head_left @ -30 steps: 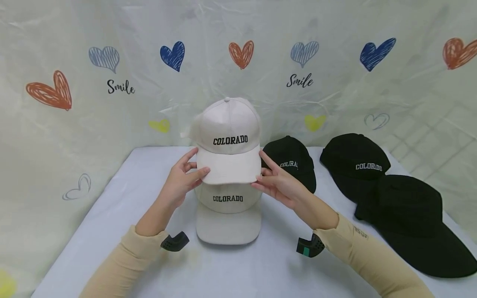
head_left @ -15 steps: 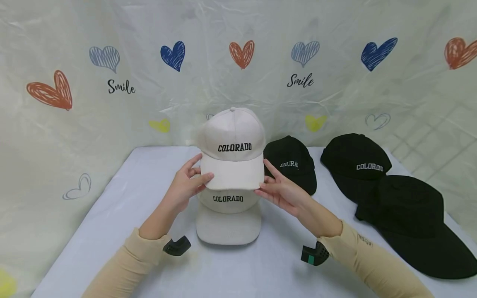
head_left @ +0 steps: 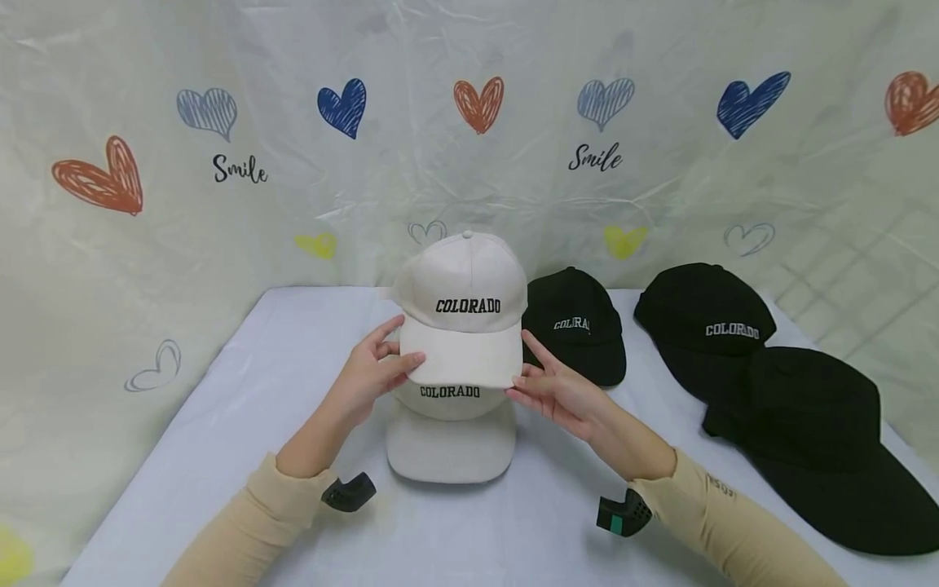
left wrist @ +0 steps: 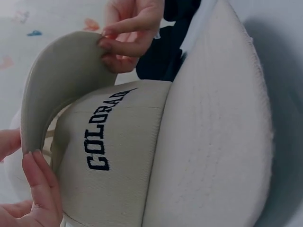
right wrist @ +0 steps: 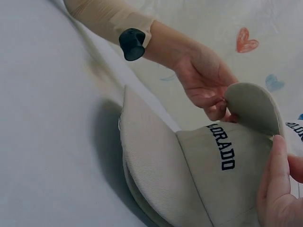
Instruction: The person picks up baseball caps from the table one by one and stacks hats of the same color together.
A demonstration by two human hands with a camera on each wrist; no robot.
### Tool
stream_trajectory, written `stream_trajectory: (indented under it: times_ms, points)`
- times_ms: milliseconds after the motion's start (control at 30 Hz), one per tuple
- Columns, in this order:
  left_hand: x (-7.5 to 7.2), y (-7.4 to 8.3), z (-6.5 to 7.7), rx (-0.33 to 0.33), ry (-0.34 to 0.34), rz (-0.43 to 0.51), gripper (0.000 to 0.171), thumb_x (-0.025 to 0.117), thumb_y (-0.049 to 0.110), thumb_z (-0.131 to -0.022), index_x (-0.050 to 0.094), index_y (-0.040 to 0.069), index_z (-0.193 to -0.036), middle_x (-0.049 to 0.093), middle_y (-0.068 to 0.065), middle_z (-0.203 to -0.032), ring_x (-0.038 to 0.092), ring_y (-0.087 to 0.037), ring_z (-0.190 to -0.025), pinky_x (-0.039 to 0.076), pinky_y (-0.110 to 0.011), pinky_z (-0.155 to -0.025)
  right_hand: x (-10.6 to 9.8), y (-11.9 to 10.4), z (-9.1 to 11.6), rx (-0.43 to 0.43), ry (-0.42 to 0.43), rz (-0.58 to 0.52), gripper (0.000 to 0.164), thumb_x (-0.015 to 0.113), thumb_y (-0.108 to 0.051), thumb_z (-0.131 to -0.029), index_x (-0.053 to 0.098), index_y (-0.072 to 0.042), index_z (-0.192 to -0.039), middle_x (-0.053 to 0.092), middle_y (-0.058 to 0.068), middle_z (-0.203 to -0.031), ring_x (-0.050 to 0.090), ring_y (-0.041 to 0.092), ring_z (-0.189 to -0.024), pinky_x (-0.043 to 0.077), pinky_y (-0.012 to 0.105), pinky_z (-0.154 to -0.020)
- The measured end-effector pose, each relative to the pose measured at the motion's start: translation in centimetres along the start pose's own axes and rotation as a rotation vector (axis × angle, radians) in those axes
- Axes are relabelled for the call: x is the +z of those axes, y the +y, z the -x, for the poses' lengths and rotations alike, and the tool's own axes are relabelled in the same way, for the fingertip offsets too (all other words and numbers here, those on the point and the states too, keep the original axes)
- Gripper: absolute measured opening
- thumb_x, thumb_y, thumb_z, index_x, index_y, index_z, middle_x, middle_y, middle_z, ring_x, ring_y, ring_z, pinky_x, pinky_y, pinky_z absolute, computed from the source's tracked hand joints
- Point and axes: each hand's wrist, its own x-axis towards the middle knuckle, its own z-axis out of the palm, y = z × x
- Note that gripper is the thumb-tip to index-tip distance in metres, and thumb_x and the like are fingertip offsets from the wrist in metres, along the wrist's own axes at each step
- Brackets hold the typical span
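Both hands hold a white baseball cap (head_left: 464,352) by its brim, COLORADO facing me. My left hand (head_left: 370,377) pinches the brim's left edge, thumb on top. On the right edge, my right hand (head_left: 563,395) grips between thumb and fingers, its index finger extended along the side. Behind and below it, an off-white COLORADO cap (head_left: 451,450) rests on the table, its crown partly covered in the head view. From the left wrist, the held cap's brim underside (left wrist: 71,71) arches over that crown. In the right wrist view a second brim edge (right wrist: 135,194) shows beneath the lower cap's brim.
A black cap (head_left: 579,346) stands just right of the white ones, partly hidden. Further right lie another black cap (head_left: 700,314) and a wide-brimmed black one (head_left: 814,424), overlapping. A curtain (head_left: 528,179) printed with hearts hangs behind the white-covered table (head_left: 242,408).
Both hands have lowered the held white cap and shifted it slightly right, so it covers more of the lower cap's crown. The caps on the table have stayed in place.
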Motion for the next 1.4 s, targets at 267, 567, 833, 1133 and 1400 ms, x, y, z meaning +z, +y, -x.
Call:
stream_trajectory:
  times_ms: [267,567,833,1133,1400]
  points:
    - [0.1,-0.4,0.1,-0.006,0.003,-0.044,0.082,0.076,0.015,-0.094,0.030,0.012,-0.162,0.060,-0.005,-0.100,0.057,-0.011,-0.083,0.051,-0.022,-0.076,-0.3,0.4,0.0,0.025,0.025,-0.003,0.088,0.039,0.013,-0.103,-0.005,-0.029,-0.165,0.045,0.013,-0.134,0.066,0.013,-0.101,0.054,0.027,-0.094]
    - [0.1,-0.8,0.2,0.013,-0.018,-0.059,0.083,0.076,0.016,-0.094,0.029,0.010,-0.162,0.058,-0.004,-0.095,0.058,-0.010,-0.083,0.052,-0.022,-0.078,-0.5,0.7,0.1,0.030,0.014,-0.012,0.088,0.039,0.013,-0.103,-0.006,-0.030,-0.165,0.049,0.010,-0.125,0.067,0.013,-0.100,0.054,0.027,-0.093]
    - [-0.3,-1.2,0.6,0.016,-0.019,-0.094,0.081,0.076,0.016,-0.094,0.030,0.010,-0.162,0.050,-0.004,-0.091,0.054,-0.013,-0.084,0.052,-0.024,-0.081,-0.7,1.2,0.0,0.038,0.016,0.003,0.089,0.040,0.014,-0.102,-0.004,-0.029,-0.166,0.047,0.009,-0.113,0.066,0.012,-0.096,0.054,0.026,-0.092]
    - [-0.2,-1.7,1.0,-0.012,-0.013,-0.110,0.081,0.076,0.015,-0.094,0.032,0.011,-0.161,0.051,-0.004,-0.090,0.055,-0.013,-0.083,0.052,-0.025,-0.081,-1.2,1.9,0.1,0.055,0.000,0.041,0.094,0.049,0.011,-0.101,-0.006,-0.029,-0.165,0.050,0.011,-0.124,0.067,0.011,-0.098,0.053,0.027,-0.094]
    - [-0.4,-1.7,1.4,-0.020,-0.017,-0.082,0.079,0.075,0.014,-0.094,0.032,0.009,-0.160,0.047,-0.001,-0.083,0.053,-0.013,-0.080,0.053,-0.022,-0.077,-0.5,1.7,0.6,0.066,0.021,0.027,0.089,0.043,0.012,-0.102,-0.003,-0.028,-0.166,0.046,0.016,-0.129,0.068,0.013,-0.096,0.055,0.027,-0.091]
